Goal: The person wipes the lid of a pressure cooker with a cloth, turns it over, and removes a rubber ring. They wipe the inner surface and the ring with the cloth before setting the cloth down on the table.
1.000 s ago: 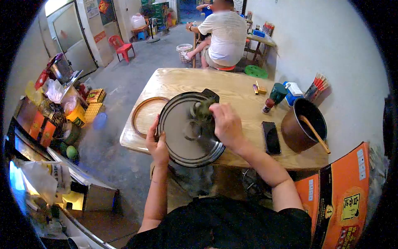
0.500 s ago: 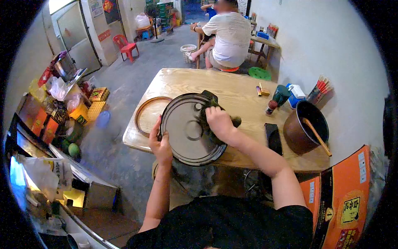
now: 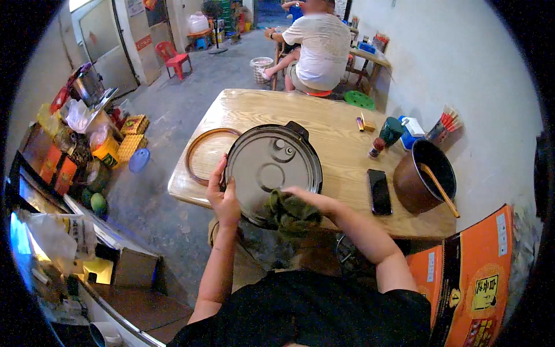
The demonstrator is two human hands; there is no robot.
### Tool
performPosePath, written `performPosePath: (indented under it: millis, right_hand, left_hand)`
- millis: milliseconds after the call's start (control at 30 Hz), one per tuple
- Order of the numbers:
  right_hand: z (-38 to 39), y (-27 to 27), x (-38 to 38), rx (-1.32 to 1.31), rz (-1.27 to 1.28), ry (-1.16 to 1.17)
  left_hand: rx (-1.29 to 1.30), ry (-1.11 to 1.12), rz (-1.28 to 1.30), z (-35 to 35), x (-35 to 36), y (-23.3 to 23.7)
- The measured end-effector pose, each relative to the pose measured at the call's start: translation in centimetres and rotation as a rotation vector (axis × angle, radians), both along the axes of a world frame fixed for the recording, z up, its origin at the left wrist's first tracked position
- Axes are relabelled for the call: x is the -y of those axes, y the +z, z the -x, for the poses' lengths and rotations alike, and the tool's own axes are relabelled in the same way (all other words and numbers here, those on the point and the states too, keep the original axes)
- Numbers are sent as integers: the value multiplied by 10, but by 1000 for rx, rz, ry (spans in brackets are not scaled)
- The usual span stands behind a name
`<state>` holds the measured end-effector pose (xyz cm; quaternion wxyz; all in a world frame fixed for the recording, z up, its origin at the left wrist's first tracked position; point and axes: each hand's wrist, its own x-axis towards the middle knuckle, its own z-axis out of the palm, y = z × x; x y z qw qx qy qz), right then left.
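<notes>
A round dark-rimmed metal lid (image 3: 248,173) is tilted up over the near edge of the wooden table (image 3: 341,156). My left hand (image 3: 224,196) grips its left rim, thumb on the inner face. At the lid's lower right, my right hand (image 3: 306,199) holds a dark green cloth (image 3: 293,215), which hides most of the fingers. Two small round fittings show near the lid's top, and a black tab juts from its upper rim. A brown ring (image 3: 193,153) lies on the table just left of the lid.
Right of the lid are a black phone (image 3: 379,192), a brown pot (image 3: 411,188) with a wooden handle, a small jar (image 3: 377,148) and a chopstick holder (image 3: 440,132). An orange box (image 3: 485,277) stands near right. A person (image 3: 321,49) sits beyond the table.
My right hand has moved the cloth from the lid's upper right down to its lower right edge, uncovering the fittings. My left hand still holds the rim.
</notes>
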<state>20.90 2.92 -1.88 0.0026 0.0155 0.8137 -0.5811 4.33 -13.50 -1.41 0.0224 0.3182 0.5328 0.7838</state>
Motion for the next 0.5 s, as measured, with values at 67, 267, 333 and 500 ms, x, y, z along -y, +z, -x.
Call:
performPosePath:
  millis: [67,267,333,500]
  right_hand:
    - [-6,59,15,-90,-296,-165]
    - [7,88,-29,-463,-1161,-588]
    - [12,68,-54,-493,-1342,-497]
    - [19,35,-50,-114,-1832,-508]
  left_hand:
    - [-8,9,16,0,1,1]
    - [6,-7,-8,-3,-1,6]
    - [-5,-1,1,-3,0,5]
    - [-43,23,32,-2,1,3]
